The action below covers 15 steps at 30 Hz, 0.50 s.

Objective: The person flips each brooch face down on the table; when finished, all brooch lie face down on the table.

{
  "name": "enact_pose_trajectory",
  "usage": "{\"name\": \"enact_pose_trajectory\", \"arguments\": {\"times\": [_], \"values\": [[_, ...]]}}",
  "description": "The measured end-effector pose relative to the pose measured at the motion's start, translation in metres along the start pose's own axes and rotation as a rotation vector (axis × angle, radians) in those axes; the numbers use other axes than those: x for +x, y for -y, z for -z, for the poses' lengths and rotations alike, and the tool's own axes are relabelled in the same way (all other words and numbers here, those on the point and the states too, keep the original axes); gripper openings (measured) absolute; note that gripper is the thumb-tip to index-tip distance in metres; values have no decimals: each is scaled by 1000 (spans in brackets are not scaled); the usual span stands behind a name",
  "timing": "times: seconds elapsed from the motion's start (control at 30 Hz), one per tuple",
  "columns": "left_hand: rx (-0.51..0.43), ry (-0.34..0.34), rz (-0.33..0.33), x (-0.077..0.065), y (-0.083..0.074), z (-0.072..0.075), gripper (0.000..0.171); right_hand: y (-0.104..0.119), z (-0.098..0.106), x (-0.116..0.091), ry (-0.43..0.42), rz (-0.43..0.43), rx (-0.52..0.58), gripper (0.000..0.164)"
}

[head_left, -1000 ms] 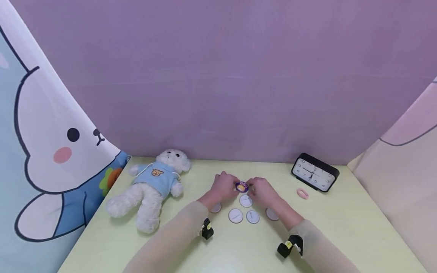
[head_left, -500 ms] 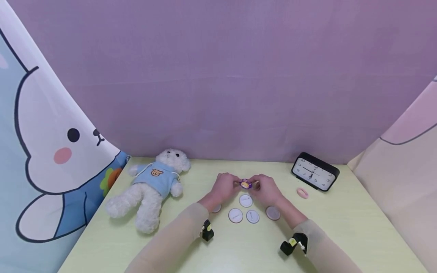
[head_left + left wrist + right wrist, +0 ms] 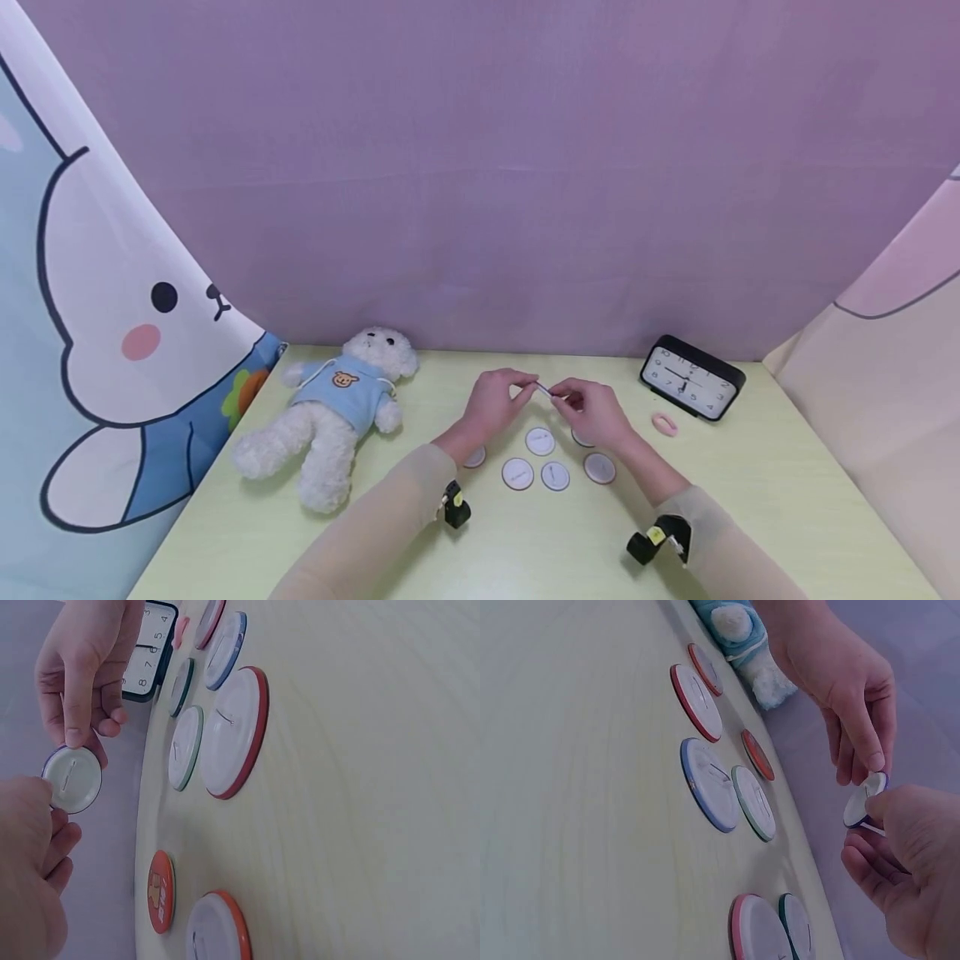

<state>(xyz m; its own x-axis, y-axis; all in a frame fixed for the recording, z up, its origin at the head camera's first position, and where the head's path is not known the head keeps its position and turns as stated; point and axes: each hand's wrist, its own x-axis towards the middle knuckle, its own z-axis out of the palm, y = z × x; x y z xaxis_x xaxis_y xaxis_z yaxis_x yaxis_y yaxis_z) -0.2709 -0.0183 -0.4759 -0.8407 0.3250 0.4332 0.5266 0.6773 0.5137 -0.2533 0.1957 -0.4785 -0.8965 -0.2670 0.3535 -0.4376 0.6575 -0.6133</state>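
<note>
Between both hands, raised above the table, is a round pin badge (image 3: 543, 389), nearly edge-on in the head view. Its white back with a metal pin shows in the left wrist view (image 3: 73, 780), and a purple rim is visible. My left hand (image 3: 491, 406) pinches one side of it between thumb and fingers. On the opposite edge, my right hand (image 3: 596, 414) pinches it too. Several other badges, such as the red-rimmed badge (image 3: 236, 733), lie white back up on the table below. An orange badge (image 3: 160, 891) lies printed face up, hidden by the left hand in the head view.
A white plush toy (image 3: 341, 408) in a blue top lies on the table (image 3: 480, 550) at the left. To the right are a black-framed clock (image 3: 692, 379) and a small pink ring-shaped object (image 3: 664, 425). A purple cloth (image 3: 480, 183) hangs behind.
The badge has turned from showing its purple printed face to standing nearly edge-on. Both hands have lifted slightly with it, and the right hand has shifted a little right, uncovering part of another badge.
</note>
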Motion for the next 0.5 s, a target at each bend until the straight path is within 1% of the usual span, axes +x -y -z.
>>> {"name": "enact_pose_trajectory", "arguments": {"times": [0.17, 0.33, 0.5], "values": [[-39, -12, -30, 0, 2, -1, 29, 1, 2, 1, -17, 7, 37, 10], [-47, 25, -46, -3, 5, -2, 39, 3, 3, 2, -21, -4, 40, 9], [-54, 59, -42, -6, 5, -2, 49, 4, 2, 3, -32, -25, 36, 9]]}}
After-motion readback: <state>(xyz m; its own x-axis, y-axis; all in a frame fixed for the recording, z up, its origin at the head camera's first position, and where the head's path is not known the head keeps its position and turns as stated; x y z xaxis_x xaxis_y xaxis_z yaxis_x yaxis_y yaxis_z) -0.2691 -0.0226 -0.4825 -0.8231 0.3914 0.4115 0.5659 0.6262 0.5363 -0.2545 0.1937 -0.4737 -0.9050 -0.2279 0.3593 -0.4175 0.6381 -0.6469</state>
